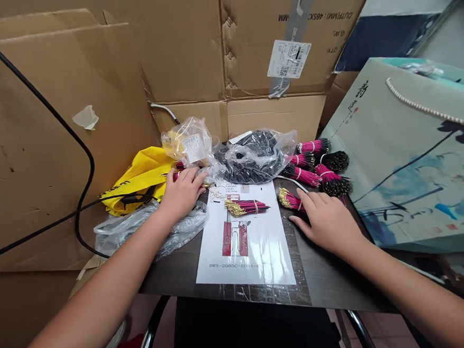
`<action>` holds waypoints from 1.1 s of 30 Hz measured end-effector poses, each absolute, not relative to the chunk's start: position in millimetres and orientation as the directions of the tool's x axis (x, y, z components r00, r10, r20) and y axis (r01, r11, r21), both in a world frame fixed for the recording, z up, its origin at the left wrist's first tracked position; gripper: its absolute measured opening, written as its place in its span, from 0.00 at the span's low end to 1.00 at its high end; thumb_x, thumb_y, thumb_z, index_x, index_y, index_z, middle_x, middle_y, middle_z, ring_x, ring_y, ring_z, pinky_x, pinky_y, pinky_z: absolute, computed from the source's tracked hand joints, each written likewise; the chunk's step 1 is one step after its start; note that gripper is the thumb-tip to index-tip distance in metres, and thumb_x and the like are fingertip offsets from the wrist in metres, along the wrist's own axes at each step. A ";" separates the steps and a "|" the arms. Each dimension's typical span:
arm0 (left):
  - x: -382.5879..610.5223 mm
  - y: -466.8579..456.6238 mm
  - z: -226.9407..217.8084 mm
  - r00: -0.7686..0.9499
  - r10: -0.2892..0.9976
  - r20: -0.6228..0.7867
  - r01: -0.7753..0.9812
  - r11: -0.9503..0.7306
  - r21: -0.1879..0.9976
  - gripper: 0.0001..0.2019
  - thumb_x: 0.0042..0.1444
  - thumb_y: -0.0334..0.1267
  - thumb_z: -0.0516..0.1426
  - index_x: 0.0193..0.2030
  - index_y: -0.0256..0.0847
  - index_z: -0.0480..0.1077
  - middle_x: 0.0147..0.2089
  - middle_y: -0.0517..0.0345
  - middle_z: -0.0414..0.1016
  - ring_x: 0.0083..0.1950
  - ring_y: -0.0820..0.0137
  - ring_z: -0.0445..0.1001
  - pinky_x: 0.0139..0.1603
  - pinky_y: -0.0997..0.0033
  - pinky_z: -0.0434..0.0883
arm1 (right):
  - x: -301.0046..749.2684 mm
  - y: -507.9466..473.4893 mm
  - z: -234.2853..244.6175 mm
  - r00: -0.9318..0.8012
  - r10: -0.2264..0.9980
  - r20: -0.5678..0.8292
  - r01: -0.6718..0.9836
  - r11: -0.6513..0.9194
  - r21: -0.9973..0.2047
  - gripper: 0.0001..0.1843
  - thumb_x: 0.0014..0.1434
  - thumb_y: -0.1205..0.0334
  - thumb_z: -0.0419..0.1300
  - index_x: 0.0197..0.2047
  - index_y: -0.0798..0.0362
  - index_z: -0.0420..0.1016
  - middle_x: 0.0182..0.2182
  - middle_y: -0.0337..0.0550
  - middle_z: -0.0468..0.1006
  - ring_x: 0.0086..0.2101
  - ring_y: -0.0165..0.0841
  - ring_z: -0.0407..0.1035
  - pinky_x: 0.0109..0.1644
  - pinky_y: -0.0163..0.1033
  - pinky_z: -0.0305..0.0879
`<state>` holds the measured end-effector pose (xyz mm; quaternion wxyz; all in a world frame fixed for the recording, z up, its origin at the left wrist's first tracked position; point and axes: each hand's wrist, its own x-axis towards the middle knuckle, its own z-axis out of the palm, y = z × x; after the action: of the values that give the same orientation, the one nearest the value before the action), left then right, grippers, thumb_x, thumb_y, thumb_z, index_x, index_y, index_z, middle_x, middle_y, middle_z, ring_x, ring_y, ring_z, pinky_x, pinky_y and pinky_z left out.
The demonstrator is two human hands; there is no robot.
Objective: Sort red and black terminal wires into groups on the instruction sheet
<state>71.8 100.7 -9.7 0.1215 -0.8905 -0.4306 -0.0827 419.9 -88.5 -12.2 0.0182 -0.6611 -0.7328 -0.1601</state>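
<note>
Okay, from here I see my left hand [182,193] curved over a red gold-tipped wire bundle [175,176], grip unclear, while my right hand [325,223] lies open on the dark tabletop [327,284], fingers spread just beside a second red gold-tipped wire bundle [291,200], right of a white printed sheet [238,258]

Cardboard boxes [183,50] crowding back wall, ink-painted gift bag [405,156] leaning right, black cable [55,118] snaking down left, black chair [250,326] sitting over pinkish floor tiles [381,328].
</note>
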 end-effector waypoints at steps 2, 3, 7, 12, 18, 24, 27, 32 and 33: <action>71.7 98.3 -4.6 0.636 0.729 0.253 0.771 -0.618 -0.156 0.21 0.70 0.40 0.50 0.67 0.45 0.66 0.71 0.42 0.64 0.70 0.52 0.63 0.72 0.36 0.50 | 409.7 -87.0 -5.9 -0.174 0.947 0.270 0.978 0.135 0.157 0.35 0.69 0.46 0.54 0.68 0.64 0.64 0.55 0.64 0.75 0.51 0.53 0.70 0.49 0.53 0.64; 71.5 96.1 -1.5 0.648 0.713 0.267 0.759 -0.633 -0.152 0.21 0.69 0.40 0.51 0.67 0.45 0.67 0.71 0.42 0.63 0.70 0.52 0.62 0.72 0.38 0.51 | 402.5 -85.0 -3.6 -0.217 0.934 0.284 0.974 0.189 0.122 0.33 0.70 0.47 0.53 0.68 0.63 0.65 0.57 0.63 0.74 0.53 0.52 0.68 0.53 0.53 0.64; 72.1 82.4 11.9 0.653 0.625 0.428 0.723 -0.683 -0.104 0.24 0.65 0.44 0.56 0.66 0.44 0.68 0.70 0.40 0.63 0.69 0.48 0.61 0.68 0.43 0.59 | 366.0 -66.3 -4.5 -0.422 0.857 0.296 0.894 0.448 -0.020 0.29 0.72 0.51 0.52 0.67 0.61 0.65 0.61 0.59 0.71 0.58 0.47 0.65 0.61 0.50 0.60; 85.6 56.7 18.7 0.744 0.459 0.485 0.539 -0.842 -0.031 0.09 0.65 0.36 0.56 0.46 0.43 0.78 0.50 0.47 0.76 0.52 0.55 0.72 0.56 0.49 0.67 | 332.2 -36.5 -19.7 -0.401 0.872 0.279 0.902 0.430 -0.047 0.25 0.71 0.53 0.55 0.65 0.59 0.67 0.51 0.55 0.76 0.48 0.46 0.68 0.52 0.49 0.62; 117.7 37.7 8.2 0.537 0.491 0.686 0.398 -0.864 0.307 0.07 0.64 0.29 0.54 0.43 0.39 0.75 0.41 0.52 0.74 0.45 0.65 0.73 0.49 0.63 0.71 | 322.7 -25.3 -29.3 -0.332 0.891 0.310 0.933 0.359 -0.033 0.13 0.69 0.54 0.59 0.47 0.56 0.73 0.43 0.51 0.75 0.43 0.45 0.66 0.45 0.48 0.58; 171.2 51.4 27.0 0.509 0.305 0.805 0.264 -0.945 0.192 0.06 0.61 0.29 0.56 0.40 0.39 0.75 0.39 0.53 0.75 0.42 0.65 0.71 0.48 0.61 0.69 | 319.6 -25.2 -35.7 -0.328 0.886 0.327 0.932 0.360 -0.041 0.15 0.73 0.53 0.52 0.48 0.57 0.72 0.43 0.52 0.75 0.43 0.45 0.65 0.45 0.48 0.56; 194.5 70.5 44.6 0.478 0.375 0.794 0.164 -0.926 0.339 0.07 0.61 0.29 0.54 0.38 0.40 0.74 0.37 0.55 0.75 0.40 0.67 0.71 0.46 0.64 0.68 | 320.5 -25.6 -35.6 -0.308 0.896 0.318 0.935 0.348 -0.074 0.14 0.73 0.55 0.53 0.48 0.56 0.72 0.43 0.51 0.75 0.43 0.44 0.65 0.45 0.47 0.57; 206.7 86.5 45.4 0.410 0.755 0.512 0.158 -0.612 0.775 0.05 0.58 0.32 0.55 0.34 0.40 0.73 0.34 0.57 0.73 0.35 0.70 0.69 0.40 0.68 0.67 | 322.7 -25.2 -31.1 -0.299 0.905 0.301 0.930 0.347 -0.120 0.17 0.68 0.50 0.60 0.51 0.55 0.72 0.44 0.49 0.75 0.43 0.44 0.66 0.46 0.46 0.58; 204.5 84.0 40.5 0.398 0.787 0.472 0.156 -0.565 0.810 0.06 0.58 0.32 0.54 0.34 0.40 0.73 0.34 0.57 0.74 0.36 0.70 0.70 0.39 0.68 0.67 | 323.0 -25.0 -30.7 -0.297 0.907 0.297 0.929 0.346 -0.128 0.17 0.68 0.49 0.61 0.49 0.55 0.72 0.43 0.50 0.75 0.43 0.44 0.66 0.46 0.46 0.58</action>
<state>204.5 84.0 40.5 -0.3484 -0.7602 -0.3101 -0.4524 323.0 -25.0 -30.7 0.1605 -0.5707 -0.8046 -0.0341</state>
